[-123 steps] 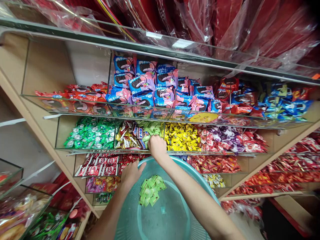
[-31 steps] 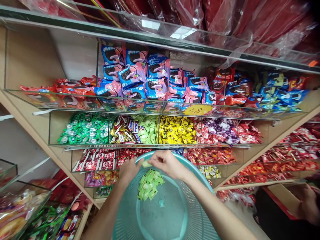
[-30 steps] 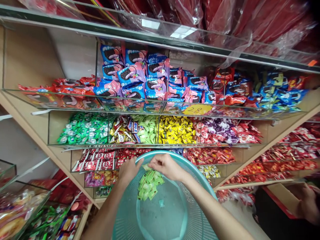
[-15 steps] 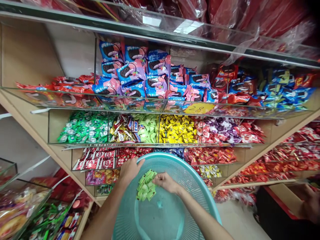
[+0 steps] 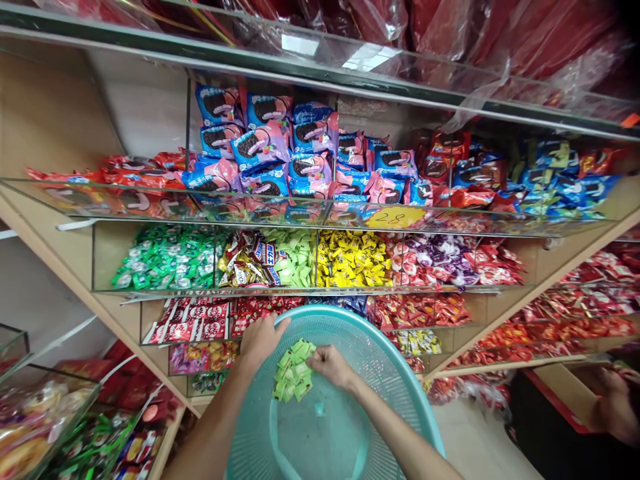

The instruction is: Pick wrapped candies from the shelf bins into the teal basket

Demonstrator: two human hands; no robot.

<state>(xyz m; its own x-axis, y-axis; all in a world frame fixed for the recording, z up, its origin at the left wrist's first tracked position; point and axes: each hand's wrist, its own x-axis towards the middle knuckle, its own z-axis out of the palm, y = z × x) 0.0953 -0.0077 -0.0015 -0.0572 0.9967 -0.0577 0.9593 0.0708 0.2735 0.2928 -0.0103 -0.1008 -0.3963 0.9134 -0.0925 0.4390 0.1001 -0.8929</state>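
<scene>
Head view, taking the basket's centre as the clock's middle: a round teal plastic mesh basket sits in front of a tiered wood-and-glass shelf. The left hand is closed over its rim at ten o'clock, thumb pointing inward, the other fingertips hidden. The right hand is inside, just off centre towards twelve, its fingertips drawn together beside a heap of pale-green square wrapped sweets; whether a sweet is pinched between them, I cannot tell. That heap lies in the basket towards ten o'clock.

To handle them well, I would judge, the left hand should hold the rim level so the heap does not slide, while the right works low over the basket floor, pinching lightly and separating sweets with the fingertips so none cling together.

Counted: one basket, two hands at it, and one heap of very roughly fifteen to twenty sweets, overlapping too much for certainty. More loose pale-green sweets fill part of one shelf compartment towards eleven; too many to number, as are the yellow-wrapped sweets just past twelve. Above, at least a dozen blue-and-pink cookie packets are stacked. One yellow paper price tag hangs at one o'clock, and one other person's blurred hand shows at three.
</scene>
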